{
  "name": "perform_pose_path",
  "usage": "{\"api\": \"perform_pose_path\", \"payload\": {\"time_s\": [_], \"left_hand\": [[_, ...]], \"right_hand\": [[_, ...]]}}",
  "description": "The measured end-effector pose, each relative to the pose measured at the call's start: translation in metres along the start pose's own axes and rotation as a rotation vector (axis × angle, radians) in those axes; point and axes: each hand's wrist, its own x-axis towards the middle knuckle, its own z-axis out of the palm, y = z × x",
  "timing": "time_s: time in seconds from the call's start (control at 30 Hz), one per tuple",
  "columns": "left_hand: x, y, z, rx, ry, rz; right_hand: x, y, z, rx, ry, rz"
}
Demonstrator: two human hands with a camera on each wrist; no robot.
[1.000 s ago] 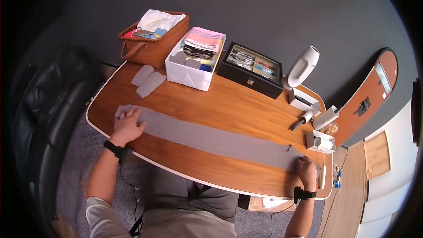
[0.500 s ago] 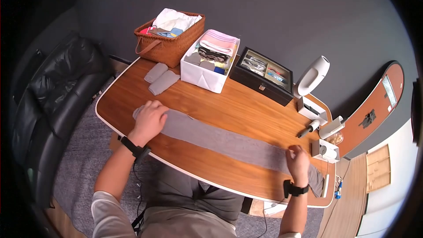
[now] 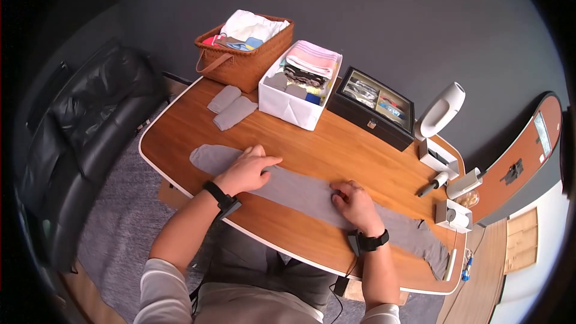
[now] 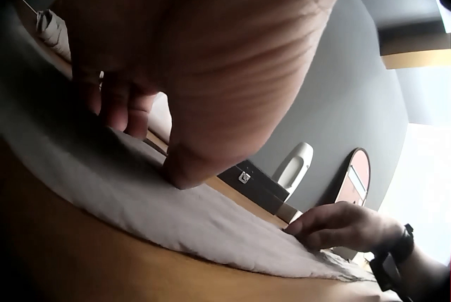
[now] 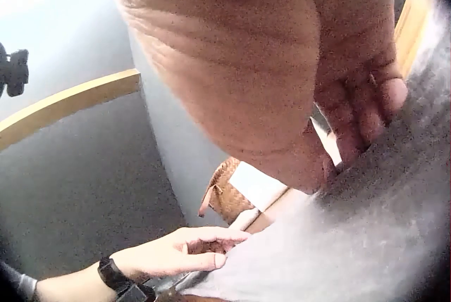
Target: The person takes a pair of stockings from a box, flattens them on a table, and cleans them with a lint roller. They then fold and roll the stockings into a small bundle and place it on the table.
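A long grey cloth [image 3: 300, 193] lies flat in a strip across the wooden table, its right end rumpled. On its left part rests my left hand [image 3: 247, 171], fingers spread and lightly bent. My right hand [image 3: 358, 205] touches the strip right of its middle, fingers bent downward. The left wrist view has my left hand [image 4: 218, 63] with thumb and fingertips on the cloth [image 4: 204, 224], and my right hand [image 4: 345, 226] farther along. In the right wrist view, fingertips of my right hand [image 5: 239, 63] meet the cloth [image 5: 352, 238]; no gripped fold shows.
Two grey folded pieces [image 3: 235, 113] lie at the back left. Behind stand a brown basket [image 3: 249, 66], a white bin [image 3: 288, 107] with folded cloths, a black glass-topped case [image 3: 372, 121] and a white device [image 3: 443, 111]. Small white boxes [image 3: 451, 216] line the right side.
Both hands have come closer together along the cloth, the left moving right and the right moving left. The left end of the strip is now uncovered. The head view has shifted.
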Motion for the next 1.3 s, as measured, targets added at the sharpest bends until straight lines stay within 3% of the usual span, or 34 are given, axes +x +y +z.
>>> {"api": "perform_pose_path", "payload": {"time_s": [0.07, 0.2, 0.27, 0.4, 0.57, 0.87, 1.1, 1.2, 1.3], "left_hand": [[0.002, 0.001, -0.003, 0.017, -0.032, -0.014], [0.003, 0.005, 0.0, -0.007, 0.076, -0.008], [0.002, 0.009, -0.006, -0.034, 0.034, -0.032], [0.001, 0.003, -0.006, 0.0, -0.05, -0.015], [0.0, 0.006, -0.003, 0.068, -0.011, 0.02], [0.002, 0.009, 0.0, 0.076, 0.074, 0.046], [0.014, 0.014, 0.002, 0.056, 0.065, 0.039], [0.012, 0.012, 0.005, -0.018, 0.186, 0.051], [0.004, 0.002, -0.005, 0.12, 0.396, 0.069]], "right_hand": [[-0.004, 0.003, -0.003, -0.073, 0.048, -0.051], [-0.005, -0.001, -0.004, -0.18, 0.038, 0.054], [-0.003, -0.001, -0.004, -0.192, 0.018, 0.076], [-0.001, -0.007, -0.006, -0.155, 0.018, 0.097], [-0.003, -0.011, -0.001, -0.078, 0.093, -0.05], [-0.006, -0.004, 0.002, -0.141, 0.11, -0.028], [-0.003, 0.003, 0.003, -0.006, 0.136, -0.028], [-0.005, 0.007, 0.002, 0.013, 0.136, -0.025], [-0.005, 0.012, 0.004, -0.018, 0.162, -0.028]]}}
